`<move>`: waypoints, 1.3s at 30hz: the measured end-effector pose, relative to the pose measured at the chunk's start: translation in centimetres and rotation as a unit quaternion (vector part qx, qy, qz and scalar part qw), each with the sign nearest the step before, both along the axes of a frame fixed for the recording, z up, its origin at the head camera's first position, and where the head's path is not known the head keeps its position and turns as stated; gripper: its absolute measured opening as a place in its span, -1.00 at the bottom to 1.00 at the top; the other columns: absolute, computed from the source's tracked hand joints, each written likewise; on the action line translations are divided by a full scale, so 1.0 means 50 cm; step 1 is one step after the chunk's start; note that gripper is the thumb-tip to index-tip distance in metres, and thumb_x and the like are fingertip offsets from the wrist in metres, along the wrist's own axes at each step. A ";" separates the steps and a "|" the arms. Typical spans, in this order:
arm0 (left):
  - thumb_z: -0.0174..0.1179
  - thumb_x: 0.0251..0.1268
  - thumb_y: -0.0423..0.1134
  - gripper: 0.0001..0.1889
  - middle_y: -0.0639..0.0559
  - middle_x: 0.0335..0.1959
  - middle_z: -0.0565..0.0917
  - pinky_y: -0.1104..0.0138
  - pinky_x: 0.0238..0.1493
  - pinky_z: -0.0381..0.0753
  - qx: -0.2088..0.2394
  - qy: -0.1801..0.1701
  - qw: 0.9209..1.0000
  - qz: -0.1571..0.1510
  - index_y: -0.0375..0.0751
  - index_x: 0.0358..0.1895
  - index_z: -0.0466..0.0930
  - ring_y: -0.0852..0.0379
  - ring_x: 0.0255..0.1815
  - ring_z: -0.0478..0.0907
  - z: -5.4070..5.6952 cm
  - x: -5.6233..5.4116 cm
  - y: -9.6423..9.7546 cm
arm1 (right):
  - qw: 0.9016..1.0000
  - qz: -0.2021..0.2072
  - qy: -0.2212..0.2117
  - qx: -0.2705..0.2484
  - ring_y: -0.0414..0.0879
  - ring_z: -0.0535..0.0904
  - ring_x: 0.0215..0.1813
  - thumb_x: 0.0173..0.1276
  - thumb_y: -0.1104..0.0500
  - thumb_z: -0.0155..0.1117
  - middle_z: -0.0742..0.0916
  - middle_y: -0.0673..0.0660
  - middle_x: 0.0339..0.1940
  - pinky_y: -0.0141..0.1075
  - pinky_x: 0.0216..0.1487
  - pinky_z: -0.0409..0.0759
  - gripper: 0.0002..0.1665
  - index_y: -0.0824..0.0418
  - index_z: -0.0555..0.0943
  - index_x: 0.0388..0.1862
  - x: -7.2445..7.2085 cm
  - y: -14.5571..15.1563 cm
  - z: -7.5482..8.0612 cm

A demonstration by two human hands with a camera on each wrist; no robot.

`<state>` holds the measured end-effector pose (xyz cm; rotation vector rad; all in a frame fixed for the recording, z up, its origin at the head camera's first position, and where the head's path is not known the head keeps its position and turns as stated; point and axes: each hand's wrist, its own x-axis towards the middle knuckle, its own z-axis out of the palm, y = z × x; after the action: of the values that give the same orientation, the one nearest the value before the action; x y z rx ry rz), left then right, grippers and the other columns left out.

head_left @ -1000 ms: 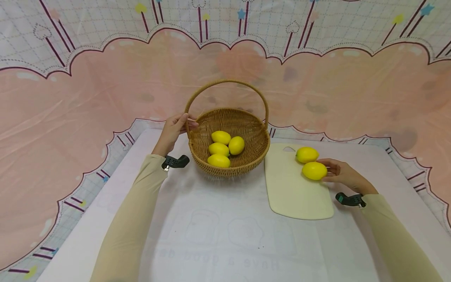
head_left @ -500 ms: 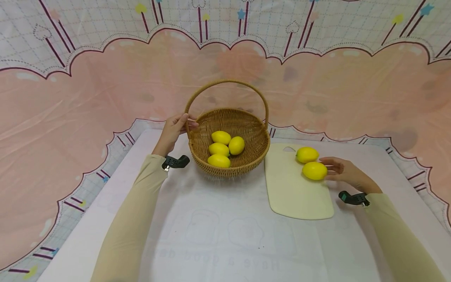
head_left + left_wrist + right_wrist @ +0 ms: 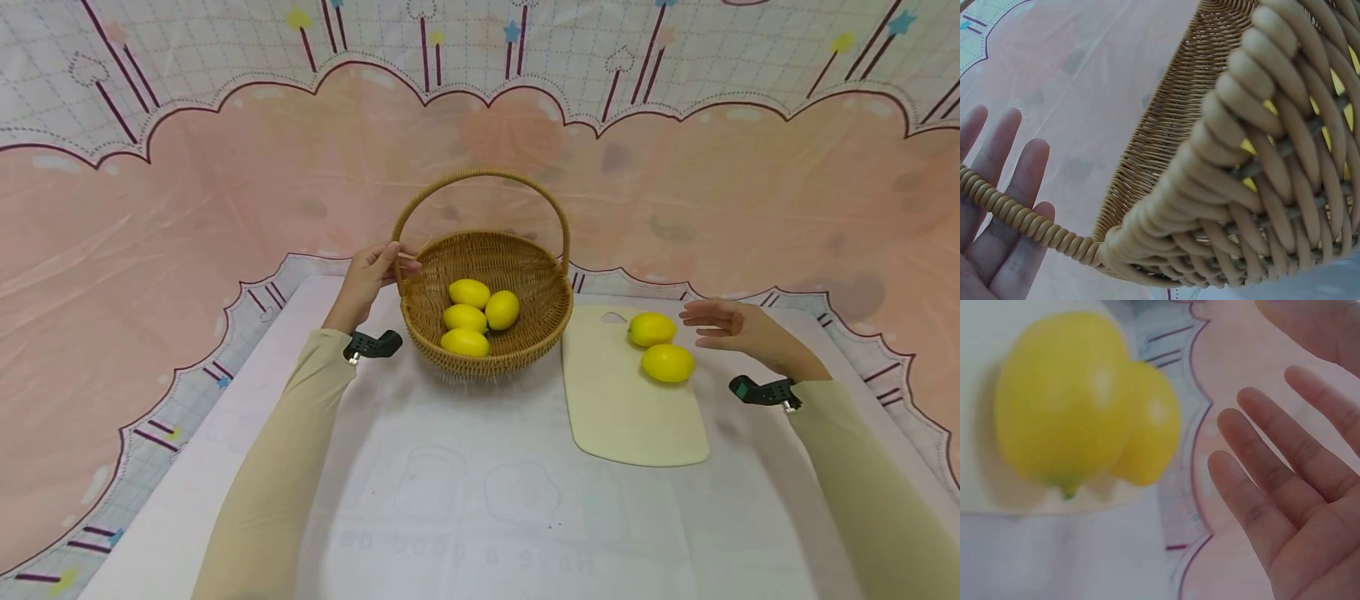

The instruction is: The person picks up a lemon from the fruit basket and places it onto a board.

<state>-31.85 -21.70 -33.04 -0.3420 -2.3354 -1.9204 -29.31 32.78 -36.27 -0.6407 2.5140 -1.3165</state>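
A wicker basket [image 3: 487, 250] stands at the table's middle, several yellow lemons [image 3: 465, 317] inside it. My left hand [image 3: 369, 281] holds the left foot of its arched handle [image 3: 1029, 224]; in the left wrist view the fingers lie behind the handle, and the thumb is not seen there. To the right, a pale cutting board [image 3: 633, 417] carries two lemons side by side, the far one [image 3: 652, 329] and the near one [image 3: 667, 363]. My right hand [image 3: 750, 331] is held in the air just right of these lemons, apart from both, fingers spread and holding nothing [image 3: 1310, 506].
A white printed cloth [image 3: 450, 475] covers the table, its scalloped border running along the back and sides. Behind rises a pink and white patterned curtain [image 3: 300, 183]. The basket's right side stands close to the cutting board's left edge.
My right hand has drawn away from the near lemon, rising and moving right and back. Both lemons on the board stay in place. The left hand and basket have not visibly moved.
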 end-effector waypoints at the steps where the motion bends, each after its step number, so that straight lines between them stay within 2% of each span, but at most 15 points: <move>1: -0.18 0.47 0.01 -0.46 0.38 -0.42 0.67 0.18 0.19 0.54 0.001 0.000 1.000 0.000 -0.48 0.08 0.42 0.39 -0.25 0.64 0.000 0.000 0.000 | 1.000 0.002 0.005 0.003 -0.57 0.48 0.03 0.32 0.25 0.22 0.57 -0.36 0.02 -0.59 -0.07 0.57 -0.38 0.38 0.27 0.31 -0.001 -0.006 0.011; 8: -0.19 0.48 0.00 -0.46 0.38 -0.42 0.67 0.21 0.18 0.55 0.002 0.000 1.000 -0.001 -0.48 0.10 0.42 0.40 -0.25 0.64 0.000 -0.001 -0.003 | 0.998 0.024 0.043 0.034 -0.51 0.52 0.04 0.28 0.28 0.26 0.60 -0.32 0.02 -0.59 -0.06 0.57 -0.44 0.28 0.39 0.26 -0.020 -0.069 0.074; 11: -0.20 0.48 0.01 -0.46 0.39 -0.42 0.67 0.15 0.21 0.51 0.000 -0.001 1.000 0.000 -0.48 0.10 0.41 0.40 -0.25 0.63 0.000 -0.001 -0.002 | 0.997 0.045 0.051 0.047 -0.45 0.54 0.06 0.27 0.27 0.28 0.62 -0.21 0.06 -0.58 -0.02 0.56 -0.46 0.25 0.43 0.23 -0.030 -0.100 0.095; 16: -0.20 0.48 0.02 -0.45 0.39 -0.42 0.67 0.07 0.24 0.47 0.001 0.000 1.000 0.000 -0.48 0.10 0.42 0.40 -0.26 0.64 -0.002 -0.002 -0.003 | 0.992 0.091 0.053 0.069 -0.08 0.54 0.21 0.27 0.24 0.29 0.58 0.16 0.20 -0.48 0.07 0.56 -0.43 0.22 0.41 0.26 -0.047 -0.158 0.126; 20: -0.20 0.47 0.02 -0.45 0.38 -0.42 0.67 0.06 0.24 0.47 0.003 -0.001 1.000 0.002 -0.48 0.09 0.41 0.39 -0.26 0.64 -0.003 -0.002 -0.002 | 0.987 0.129 0.045 0.081 0.11 0.48 0.27 0.28 0.19 0.29 0.54 0.25 0.24 -0.20 0.20 0.54 -0.42 0.25 0.39 0.26 -0.062 -0.208 0.144; 23: -0.20 0.47 0.02 -0.45 0.38 -0.42 0.66 0.05 0.25 0.46 0.002 -0.002 1.000 0.002 -0.48 0.10 0.41 0.39 -0.26 0.63 -0.002 -0.001 -0.002 | 0.984 0.158 0.036 0.076 0.14 0.46 0.27 0.28 0.19 0.29 0.54 0.26 0.23 -0.06 0.26 0.46 -0.41 0.29 0.39 0.26 -0.073 -0.244 0.153; 30: -0.20 0.48 0.01 -0.45 0.38 -0.42 0.66 0.04 0.26 0.45 0.003 -0.006 1.000 0.001 -0.48 0.12 0.41 0.40 -0.26 0.63 0.000 0.000 -0.004 | 0.975 0.210 0.025 0.068 0.14 0.44 0.28 0.28 0.27 0.27 0.54 0.25 0.24 -0.05 0.30 0.43 -0.42 0.30 0.38 0.27 -0.101 -0.321 0.160; 34: -0.20 0.48 0.01 -0.45 0.38 -0.43 0.66 0.03 0.26 0.44 0.006 -0.007 1.000 0.002 -0.49 0.12 0.41 0.40 -0.27 0.63 -0.001 -0.001 -0.004 | 0.973 0.218 0.010 0.074 0.15 0.42 0.30 0.27 0.26 0.28 0.51 0.25 0.27 -0.05 0.29 0.45 -0.40 0.32 0.36 0.27 -0.112 -0.363 0.160; 39: -0.21 0.49 -0.02 -0.47 0.38 -0.43 0.66 0.00 0.27 0.42 0.011 -0.008 1.000 0.000 -0.49 0.12 0.41 0.39 -0.27 0.63 -0.003 -0.002 -0.004 | 0.976 0.206 0.002 0.074 0.17 0.43 0.29 0.24 0.27 0.31 0.51 0.30 0.27 -0.06 0.30 0.44 -0.39 0.32 0.38 0.26 -0.130 -0.410 0.154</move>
<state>-31.96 -21.88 -33.20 -0.3255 -2.3225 -1.9533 -35.80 12.28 -28.57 -1.0587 2.2840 -0.9688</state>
